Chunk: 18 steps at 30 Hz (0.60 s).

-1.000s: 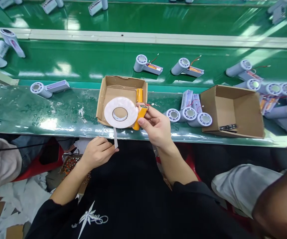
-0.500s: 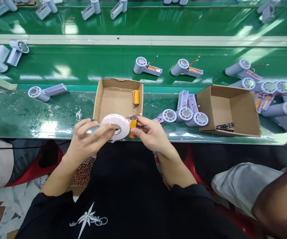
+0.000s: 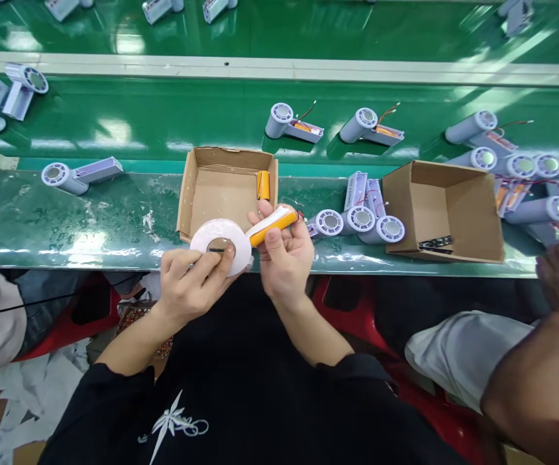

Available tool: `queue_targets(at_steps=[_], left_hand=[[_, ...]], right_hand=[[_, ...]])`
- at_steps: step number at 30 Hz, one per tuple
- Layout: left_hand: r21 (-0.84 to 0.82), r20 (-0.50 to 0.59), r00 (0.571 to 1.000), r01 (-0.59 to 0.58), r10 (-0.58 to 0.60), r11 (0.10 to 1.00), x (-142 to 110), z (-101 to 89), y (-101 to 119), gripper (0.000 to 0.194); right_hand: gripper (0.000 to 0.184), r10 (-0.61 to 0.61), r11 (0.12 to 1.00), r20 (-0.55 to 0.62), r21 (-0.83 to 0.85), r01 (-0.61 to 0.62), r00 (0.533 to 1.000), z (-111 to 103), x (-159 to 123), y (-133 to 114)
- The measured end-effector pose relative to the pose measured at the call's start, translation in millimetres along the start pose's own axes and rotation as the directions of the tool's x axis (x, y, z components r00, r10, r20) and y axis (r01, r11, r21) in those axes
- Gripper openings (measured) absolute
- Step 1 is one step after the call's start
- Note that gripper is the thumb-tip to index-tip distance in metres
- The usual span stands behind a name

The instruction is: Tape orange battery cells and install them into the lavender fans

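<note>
My left hand (image 3: 195, 281) is closed on a roll of white tape (image 3: 197, 240), with fingertips at its core hole. My right hand (image 3: 286, 258) grips an orange battery pack (image 3: 279, 223) between thumb and fingers. A white strip lies along the battery pack's upper side, and its near end touches or almost touches the roll's right edge. Just beyond the hands, an open cardboard box (image 3: 183, 194) holds another orange battery pack (image 3: 263, 185) at its right wall.
Lilac handheld fan bodies (image 3: 328, 222) lie right of my hands, and one fan body (image 3: 64, 177) lies left. A second cardboard box (image 3: 400, 210) holds dark strips. More fans sit on the green belt (image 3: 163, 123). A co-worker's arm (image 3: 536, 368) is at far right.
The battery pack has turned from upright to slanted, and a white strip now shows on its side. My right hand has rolled palm up. The tape roll has shifted slightly left.
</note>
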State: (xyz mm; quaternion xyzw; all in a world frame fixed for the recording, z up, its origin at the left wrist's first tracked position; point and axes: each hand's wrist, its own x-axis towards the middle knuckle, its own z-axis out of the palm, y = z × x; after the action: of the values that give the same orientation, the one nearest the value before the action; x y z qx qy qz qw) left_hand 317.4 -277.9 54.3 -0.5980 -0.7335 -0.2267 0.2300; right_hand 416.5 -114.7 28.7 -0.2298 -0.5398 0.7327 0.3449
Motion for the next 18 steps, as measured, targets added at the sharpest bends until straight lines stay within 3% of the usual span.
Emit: queue_targets(at_steps=[2, 4, 6, 9, 12, 14, 15, 17, 18], left_hand=[[-0.055, -0.033, 0.999, 0.007, -0.009, 0.998, -9, -1.9, 11, 0.055], [-0.119, -0.007, 1.0, -0.011, 0.01, 0.993, -26, -13.3, 5, 0.055], [-0.084, 0.019, 0.999, 0.048, -0.047, 0.995, -49, -28.1, -22, 0.053], [0.049, 0.036, 0.954, 0.295, -0.296, 0.954, -87, -39.6, -86, 0.049], [0.053, 0.034, 0.893, 0.447, -0.448, 0.893, -103, -28.5, -122, 0.048], [0.017, -0.059, 0.917, 0.395, -0.394, 0.918, -90, -13.7, -113, 0.05], [-0.026, -0.081, 0.945, 0.315, -0.316, 0.949, -75, -5.9, -99, 0.049], [-0.158, -0.011, 0.996, 0.082, -0.084, 0.984, -29, 10.2, -64, 0.043], [-0.22, 0.074, 0.996, -0.036, 0.053, 0.975, -1, 19.2, -47, 0.04]], right_hand=[[0.066, 0.008, 1.0, -0.011, 0.008, -0.008, 1.0, -3, 0, 2], [0.061, -0.038, 0.999, -0.01, -0.012, 0.038, 0.999, -27, 13, -9], [0.057, -0.164, 0.985, -0.074, -0.072, 0.159, 0.984, -65, 32, -28], [0.056, -0.315, 0.942, -0.202, -0.185, 0.28, 0.927, -120, 48, -50], [0.061, -0.315, 0.945, -0.272, -0.183, 0.273, 0.909, -143, 35, -49], [0.064, -0.284, 0.957, -0.292, -0.151, 0.249, 0.913, -143, 19, -41], [0.064, -0.273, 0.961, -0.303, -0.129, 0.244, 0.913, -141, 13, -37], [0.061, -0.266, 0.964, -0.34, -0.068, 0.258, 0.902, -137, 5, -32], [0.058, -0.263, 0.962, -0.362, -0.029, 0.271, 0.894, -135, 3, -32]])
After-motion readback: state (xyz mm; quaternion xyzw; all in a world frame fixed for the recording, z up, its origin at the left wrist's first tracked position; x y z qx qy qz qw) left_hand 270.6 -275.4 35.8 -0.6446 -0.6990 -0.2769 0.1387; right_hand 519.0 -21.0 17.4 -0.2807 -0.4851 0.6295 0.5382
